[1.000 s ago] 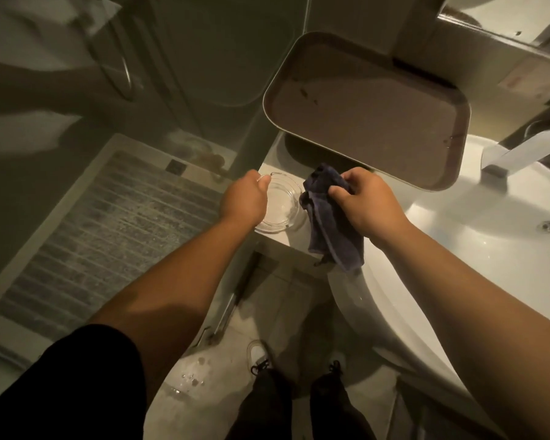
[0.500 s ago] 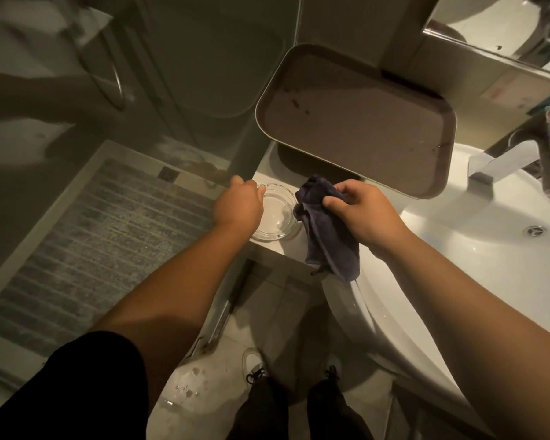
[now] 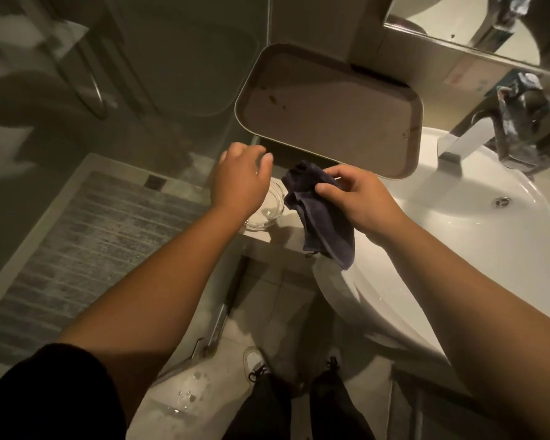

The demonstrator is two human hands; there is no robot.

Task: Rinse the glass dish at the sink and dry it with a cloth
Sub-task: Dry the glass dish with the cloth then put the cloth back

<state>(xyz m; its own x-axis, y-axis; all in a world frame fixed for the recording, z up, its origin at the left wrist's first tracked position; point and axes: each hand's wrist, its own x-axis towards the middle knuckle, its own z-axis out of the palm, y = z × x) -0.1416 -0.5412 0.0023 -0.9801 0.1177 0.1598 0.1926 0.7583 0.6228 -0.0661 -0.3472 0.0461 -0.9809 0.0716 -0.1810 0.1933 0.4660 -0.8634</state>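
Observation:
A small round clear glass dish (image 3: 267, 211) rests on the pale counter ledge (image 3: 283, 236) to the left of the sink. My left hand (image 3: 240, 179) hovers just above the dish, fingers loosely spread, covering its far left part and holding nothing. Right beside the dish, my right hand (image 3: 356, 198) pinches a dark blue cloth (image 3: 324, 220) that hangs down over the ledge's front edge.
A brown tray (image 3: 331, 112) leans against the wall behind the ledge. The white basin (image 3: 477, 217) with its drain (image 3: 502, 201) and chrome tap (image 3: 464, 141) lies to the right. A glass shower door (image 3: 108, 90) and a grey mat (image 3: 92, 242) are on the left.
My left hand has let go of the dish's rim and lifted above it, fingers opening. The right hand still holds the cloth beside the dish.

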